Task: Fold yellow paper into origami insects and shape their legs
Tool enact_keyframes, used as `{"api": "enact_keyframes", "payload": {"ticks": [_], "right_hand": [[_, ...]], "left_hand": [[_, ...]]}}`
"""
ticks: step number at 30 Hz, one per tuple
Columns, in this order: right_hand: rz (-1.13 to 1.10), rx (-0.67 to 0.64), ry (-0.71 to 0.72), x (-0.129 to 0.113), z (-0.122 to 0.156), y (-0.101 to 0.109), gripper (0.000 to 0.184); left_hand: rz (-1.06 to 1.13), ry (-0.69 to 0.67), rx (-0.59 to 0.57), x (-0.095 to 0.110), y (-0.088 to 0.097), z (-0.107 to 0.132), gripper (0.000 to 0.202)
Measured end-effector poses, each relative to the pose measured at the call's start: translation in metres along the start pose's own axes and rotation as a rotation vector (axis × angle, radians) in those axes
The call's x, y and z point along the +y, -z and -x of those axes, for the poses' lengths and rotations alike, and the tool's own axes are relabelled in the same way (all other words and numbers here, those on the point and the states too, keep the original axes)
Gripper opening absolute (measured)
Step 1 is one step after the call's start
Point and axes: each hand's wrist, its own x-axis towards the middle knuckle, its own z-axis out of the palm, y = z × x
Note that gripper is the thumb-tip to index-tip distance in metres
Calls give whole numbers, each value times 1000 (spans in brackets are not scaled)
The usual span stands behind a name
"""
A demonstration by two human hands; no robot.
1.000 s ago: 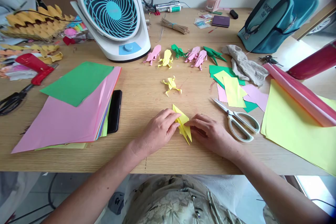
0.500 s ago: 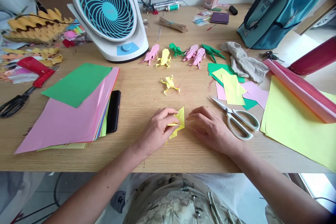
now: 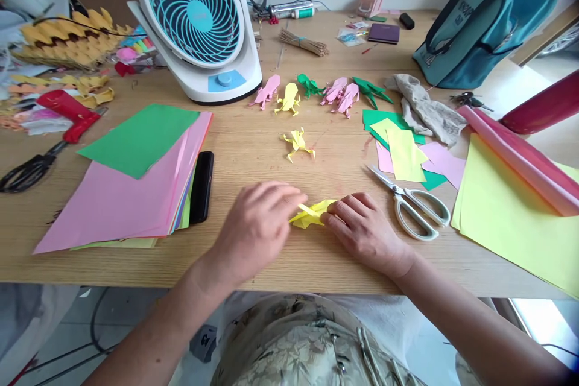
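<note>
A yellow folded origami paper (image 3: pixel 310 215) lies low over the table between my two hands. My right hand (image 3: pixel 368 232) pinches its right end between thumb and fingers. My left hand (image 3: pixel 260 229) is at the other end, its fingers closed about a narrow flap, and the back of the hand hides part of the grip. Just beyond is a finished yellow paper frog (image 3: pixel 298 143). White-handled scissors (image 3: pixel 414 205) lie to the right of my right hand, blades pointing away and left.
Pink, green and yellow paper animals (image 3: pixel 289 98) stand in a row behind. A paper stack (image 3: pixel 122 193) and a black phone (image 3: pixel 201 187) are at left. Paper scraps (image 3: pixel 404 154) and yellow sheets (image 3: pixel 520 223) lie at right. A fan (image 3: pixel 199 24) and a teal bag (image 3: pixel 470 36) stand farther back.
My right hand has come left and taken the paper's right end. The paper has turned to lie more crosswise. My left hand has shifted left and its grip has moved to the left end.
</note>
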Motion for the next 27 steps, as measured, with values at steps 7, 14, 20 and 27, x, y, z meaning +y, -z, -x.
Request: {"api": "enact_keyframes", "payload": {"ticks": [7,14,20,27], "right_hand": [[-79,-18,-13,-3,-1,-2,20],[-211,-21,-84,-4,2,-3,23],[-361,-48,-90,-2,1,-6,37],[-489,-28,-136,0,0,-5,29]], "left_hand": [[-223,-10,-12,25,-38,12,13],[-160,-15,-61,16,-44,20,16],[-131,-21,-69,16,-43,23,15],[-69,-50,-47,22,-45,22,16]]}}
